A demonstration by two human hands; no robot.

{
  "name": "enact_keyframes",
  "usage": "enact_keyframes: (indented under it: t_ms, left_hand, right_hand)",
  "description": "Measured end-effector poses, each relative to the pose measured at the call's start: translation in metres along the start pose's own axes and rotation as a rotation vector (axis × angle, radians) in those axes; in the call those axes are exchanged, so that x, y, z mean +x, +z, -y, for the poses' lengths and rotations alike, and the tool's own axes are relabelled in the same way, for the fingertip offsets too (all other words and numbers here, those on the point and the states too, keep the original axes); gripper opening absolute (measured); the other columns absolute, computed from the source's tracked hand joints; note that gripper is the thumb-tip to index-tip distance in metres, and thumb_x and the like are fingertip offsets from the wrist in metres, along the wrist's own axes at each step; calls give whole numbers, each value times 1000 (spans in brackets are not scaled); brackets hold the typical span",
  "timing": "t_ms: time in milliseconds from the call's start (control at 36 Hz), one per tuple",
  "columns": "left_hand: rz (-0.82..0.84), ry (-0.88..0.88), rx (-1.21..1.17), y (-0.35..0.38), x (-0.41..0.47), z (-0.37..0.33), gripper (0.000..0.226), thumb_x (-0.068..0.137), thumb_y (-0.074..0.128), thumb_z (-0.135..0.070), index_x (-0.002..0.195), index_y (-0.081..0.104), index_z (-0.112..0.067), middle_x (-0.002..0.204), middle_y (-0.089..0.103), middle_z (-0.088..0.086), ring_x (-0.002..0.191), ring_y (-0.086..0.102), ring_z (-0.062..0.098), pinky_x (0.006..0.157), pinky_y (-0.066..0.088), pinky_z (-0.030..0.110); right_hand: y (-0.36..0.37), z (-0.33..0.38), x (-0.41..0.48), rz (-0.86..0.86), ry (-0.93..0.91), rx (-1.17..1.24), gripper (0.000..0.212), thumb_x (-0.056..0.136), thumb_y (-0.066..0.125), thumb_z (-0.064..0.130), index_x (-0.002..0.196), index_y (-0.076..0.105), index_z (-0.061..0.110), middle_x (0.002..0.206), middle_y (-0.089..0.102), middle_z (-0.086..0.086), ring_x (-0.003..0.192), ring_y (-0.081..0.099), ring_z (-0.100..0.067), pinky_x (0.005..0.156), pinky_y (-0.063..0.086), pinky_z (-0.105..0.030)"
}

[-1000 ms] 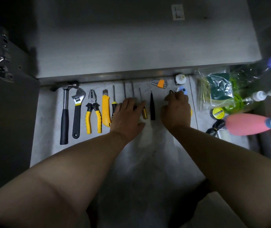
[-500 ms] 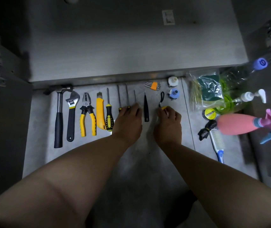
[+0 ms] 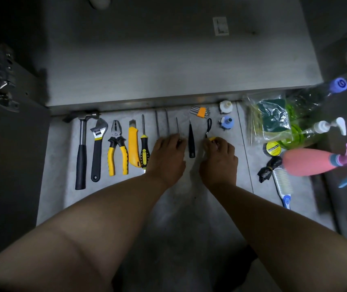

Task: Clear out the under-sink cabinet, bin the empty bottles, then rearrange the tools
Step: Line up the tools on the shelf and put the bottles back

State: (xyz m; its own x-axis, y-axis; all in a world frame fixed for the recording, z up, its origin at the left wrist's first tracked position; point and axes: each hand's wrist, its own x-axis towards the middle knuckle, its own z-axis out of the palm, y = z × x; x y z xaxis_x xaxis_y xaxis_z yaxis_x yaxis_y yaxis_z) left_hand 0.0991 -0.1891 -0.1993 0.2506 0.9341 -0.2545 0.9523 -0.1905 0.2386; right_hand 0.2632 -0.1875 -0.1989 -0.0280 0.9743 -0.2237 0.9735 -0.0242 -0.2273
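Right hand (image 3: 219, 157) drawn back from blue plastic cap (image 3: 225, 122) at one o'clock, pinching small yellow tool (image 3: 211, 139), left hand (image 3: 168, 157) flat on thin steel screwdrivers (image 3: 168, 123), grey tiled floor (image 3: 62, 165), steel cabinet (image 3: 168, 70) at twelve.

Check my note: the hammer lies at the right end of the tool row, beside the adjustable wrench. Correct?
No. The head view shows the hammer at the left end of the tool row, beside the adjustable wrench; the pliers come next.
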Motion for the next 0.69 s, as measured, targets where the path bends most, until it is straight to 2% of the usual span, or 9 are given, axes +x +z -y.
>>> enact_keyframes:
  t_ms: [139,278,417,528,694]
  left_hand:
    - [2,-10,9,-7,-3,7,67,93,57,-31,155,34,-20,158,33,7,147,30,26,123,20,43]
    - [33,-44,23,-20,-6,13,66,92,59,-34,153,38,-22,157,34,9,149,28,27,124,16,46]
    - [120,-73,30,-49,-7,14,56,93,58,-32,147,45,-25,148,38,5,144,34,25,123,18,46]
    - [169,-78,48,-86,-5,4,43,92,57,-27,135,55,-23,138,46,5,133,45,26,114,30,42]
    - [211,-20,-12,-154,-11,-19,40,99,49,-30,138,56,-24,135,49,6,130,46,28,107,35,44]
  right_hand:
    - [-7,4,2,7,-14,22,56,85,65,18,139,52,17,139,46,-11,128,42,-32,100,44,-43]
    - [-22,13,8,86,5,40,54,87,62,19,140,52,17,136,47,-11,126,42,-30,100,45,-41]
    - [-46,15,9,214,-25,33,44,87,59,20,131,57,16,125,49,-12,117,44,-31,90,45,-38]
    - [-76,17,16,427,-50,-21,46,92,59,31,136,55,18,131,49,-15,124,44,-34,102,43,-39]
    - [-145,24,10,513,-57,65,43,94,58,29,136,57,19,139,53,-14,127,50,-33,104,44,-35]
